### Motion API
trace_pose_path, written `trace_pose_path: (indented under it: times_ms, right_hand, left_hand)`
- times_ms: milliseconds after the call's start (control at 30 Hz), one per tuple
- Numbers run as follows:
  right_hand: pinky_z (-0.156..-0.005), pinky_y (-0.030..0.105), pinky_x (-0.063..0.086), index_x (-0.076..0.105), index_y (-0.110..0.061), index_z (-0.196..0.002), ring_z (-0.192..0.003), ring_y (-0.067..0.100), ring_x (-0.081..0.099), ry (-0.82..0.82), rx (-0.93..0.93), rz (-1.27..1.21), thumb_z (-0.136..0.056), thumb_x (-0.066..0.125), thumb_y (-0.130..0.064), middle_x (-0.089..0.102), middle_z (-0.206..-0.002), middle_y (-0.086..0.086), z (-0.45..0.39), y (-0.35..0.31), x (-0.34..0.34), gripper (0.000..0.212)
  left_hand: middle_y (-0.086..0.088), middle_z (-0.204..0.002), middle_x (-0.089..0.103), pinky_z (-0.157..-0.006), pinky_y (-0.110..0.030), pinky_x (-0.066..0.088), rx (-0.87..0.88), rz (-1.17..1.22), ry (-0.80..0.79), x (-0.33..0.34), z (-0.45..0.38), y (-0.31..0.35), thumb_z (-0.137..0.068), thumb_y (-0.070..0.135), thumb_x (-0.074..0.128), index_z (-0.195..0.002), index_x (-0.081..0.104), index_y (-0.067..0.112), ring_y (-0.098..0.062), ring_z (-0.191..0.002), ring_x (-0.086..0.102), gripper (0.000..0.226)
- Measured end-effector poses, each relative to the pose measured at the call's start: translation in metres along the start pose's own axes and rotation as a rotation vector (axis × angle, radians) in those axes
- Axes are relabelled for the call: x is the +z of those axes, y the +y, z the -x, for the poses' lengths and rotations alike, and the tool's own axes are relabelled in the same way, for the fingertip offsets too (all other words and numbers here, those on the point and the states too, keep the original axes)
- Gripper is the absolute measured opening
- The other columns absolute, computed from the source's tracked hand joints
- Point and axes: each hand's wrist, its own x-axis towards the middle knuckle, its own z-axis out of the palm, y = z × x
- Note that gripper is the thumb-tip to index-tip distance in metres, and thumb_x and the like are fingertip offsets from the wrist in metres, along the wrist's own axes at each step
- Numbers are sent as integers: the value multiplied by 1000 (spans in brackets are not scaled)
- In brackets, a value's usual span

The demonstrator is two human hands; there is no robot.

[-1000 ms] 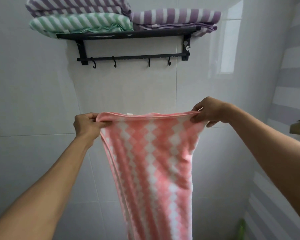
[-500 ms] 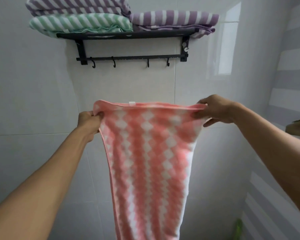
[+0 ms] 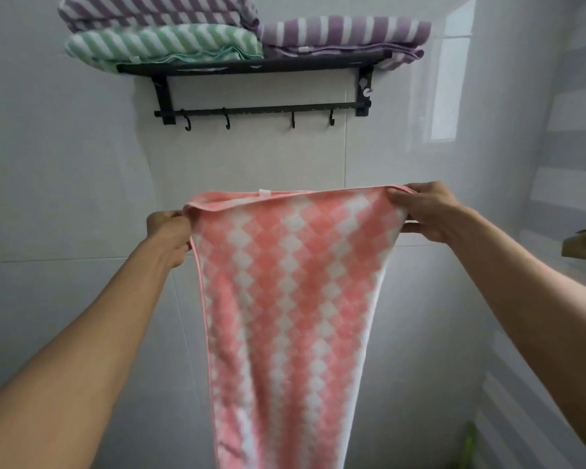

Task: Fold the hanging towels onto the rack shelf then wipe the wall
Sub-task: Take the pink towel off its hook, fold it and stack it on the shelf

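A person stands facing a white tiled wall (image 3: 65, 170) and holds a pink-and-white checked towel (image 3: 291, 282) spread at arm's length. The left hand (image 3: 168, 236), at 9 o'clock from the towel's centre, grasps the upper left corner; the right hand (image 3: 427, 213), at 2 o'clock, pinches the upper right corner. The top edge runs nearly taut between them, and the cloth hangs down past the lower frame edge. At 12 o'clock a black rack (image 3: 251, 67) is fixed to the wall, with four hooks (image 3: 187, 120) on its lower bar. On its shelf lie three folded striped towels: a green towel (image 3: 163, 42) at left, a purple towel (image 3: 156, 8) stacked upon it, and another purple towel (image 3: 345, 32) at right.
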Motion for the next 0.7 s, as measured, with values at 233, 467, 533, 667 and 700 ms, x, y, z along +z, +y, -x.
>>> trace_pose_path:
  times_ms: [233,467,533,667,700]
  right_hand:
    - [-78,44,61,71,-7,-98,-76,24,70,33,34,-84,-86,80,-26,72,-89,10,3,-1,7,24]
    - [-75,41,60,72,-7,-104,-75,24,68,2,81,-53,-89,76,-29,71,-90,9,2,-8,14,27]
    - [-75,40,60,71,-6,-105,-75,24,68,-2,93,-56,-90,75,-29,70,-90,8,2,-4,14,27]
    - [-81,42,59,71,-7,-103,-79,24,66,-18,110,-102,-91,75,-25,69,-92,8,0,-2,14,22]
    - [-80,41,59,71,-8,-101,-80,24,65,-20,114,-126,-91,75,-23,69,-92,8,-2,-2,14,18]
  left_hand:
    - [-13,-86,70,-74,-42,58,-68,62,-20,-11,12,-8,-84,14,79,-105,65,3,-24,-69,68,28]
    - [-10,-89,72,-73,-37,57,-64,78,-47,-15,15,-13,-87,26,77,-95,66,4,-25,-75,68,26]
    - [-12,-93,71,-76,-41,58,-75,75,-57,-17,17,-16,-85,25,79,-102,66,3,-26,-76,67,31]
    - [-10,-94,69,-78,-44,58,-119,116,-101,-24,19,-17,-80,22,83,-107,64,5,-28,-85,65,36]
    - [-9,-91,68,-75,-42,57,-120,132,-119,-25,19,-16,-81,19,82,-104,64,6,-26,-84,64,31]
